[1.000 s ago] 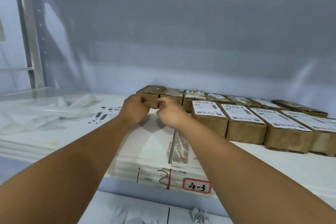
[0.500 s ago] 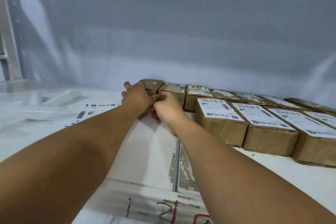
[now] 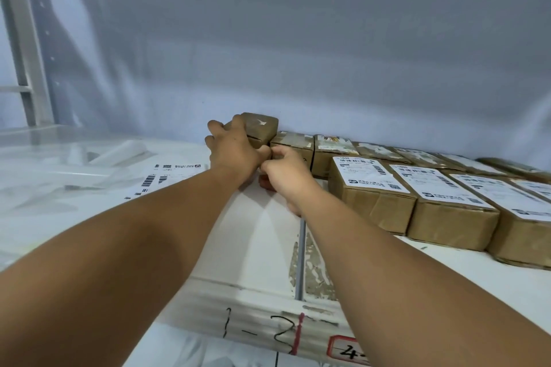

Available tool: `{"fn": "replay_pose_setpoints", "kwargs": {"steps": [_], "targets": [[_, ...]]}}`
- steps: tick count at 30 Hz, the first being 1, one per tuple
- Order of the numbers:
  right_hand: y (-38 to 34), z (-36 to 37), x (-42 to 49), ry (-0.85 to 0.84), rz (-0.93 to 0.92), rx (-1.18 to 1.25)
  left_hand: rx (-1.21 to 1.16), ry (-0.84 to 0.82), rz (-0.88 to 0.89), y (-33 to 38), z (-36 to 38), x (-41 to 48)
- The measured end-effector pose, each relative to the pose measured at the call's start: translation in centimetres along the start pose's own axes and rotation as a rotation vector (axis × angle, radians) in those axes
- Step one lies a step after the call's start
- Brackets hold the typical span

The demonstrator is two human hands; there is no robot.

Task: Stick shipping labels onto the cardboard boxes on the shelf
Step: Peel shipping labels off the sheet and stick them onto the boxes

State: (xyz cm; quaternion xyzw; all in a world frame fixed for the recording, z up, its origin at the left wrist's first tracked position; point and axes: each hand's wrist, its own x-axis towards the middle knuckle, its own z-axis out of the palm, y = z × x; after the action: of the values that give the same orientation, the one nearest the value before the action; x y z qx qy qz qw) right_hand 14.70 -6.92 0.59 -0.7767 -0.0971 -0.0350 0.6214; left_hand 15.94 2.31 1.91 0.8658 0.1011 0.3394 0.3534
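The matte brown cardboard box (image 3: 262,128), blocky, sits at twelve o'clock on the white shelf (image 3: 268,232), my left hand (image 3: 235,152) gripping it. My right hand (image 3: 286,170) curls at its four o'clock; its hold is hidden. Printed labels (image 3: 167,176) lie at nine o'clock.

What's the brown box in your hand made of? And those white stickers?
The brown box in the left hand looks like matte cardboard, glossy where clear tape seems to wrap it. The stickers look like white paper, printed with barcodes.

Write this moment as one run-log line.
left hand grips unlabelled end box | right hand curled beside it, hold unclear | front boxes labelled | loose labels on shelf
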Motion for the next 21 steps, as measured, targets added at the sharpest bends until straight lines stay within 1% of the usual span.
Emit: {"fn": "replay_pose_setpoints", "kwargs": {"steps": [4, 6, 8, 11, 15, 18, 21], "targets": [[-0.7, -0.6, -0.7, -0.045, 0.023, 0.012, -0.025, 0.134, 0.078, 0.1, -0.6, -0.1], [-0.8, -1.0, -0.5, -0.054, 0.030, 0.096, -0.081, 0.181, 0.069, 0.4, -1.1, -0.2], [-1.1, -1.2, -0.7, -0.057, 0.024, 0.179, -0.197, 0.195, 0.013, 0.9, -1.9, -0.2], [-1.6, -1.2, -1.1, -0.056, 0.029, 0.295, -0.413, 0.137, -0.115, 1.9, -3.2, -0.4], [-2.6, -1.3, -2.3, -0.086, 0.118, 0.421, -0.603, 0.056, -0.280, 3.0, -5.2, -2.1], [-3.6, -1.4, -3.6, -0.109, 0.148, 0.509, -0.592, 0.020, -0.251, 3.8, -6.5, -4.1], [-4.3, -1.6, -5.2, -0.116, 0.146, 0.584, -0.507, 0.024, -0.131, 4.2, -8.1, -6.3]]}}
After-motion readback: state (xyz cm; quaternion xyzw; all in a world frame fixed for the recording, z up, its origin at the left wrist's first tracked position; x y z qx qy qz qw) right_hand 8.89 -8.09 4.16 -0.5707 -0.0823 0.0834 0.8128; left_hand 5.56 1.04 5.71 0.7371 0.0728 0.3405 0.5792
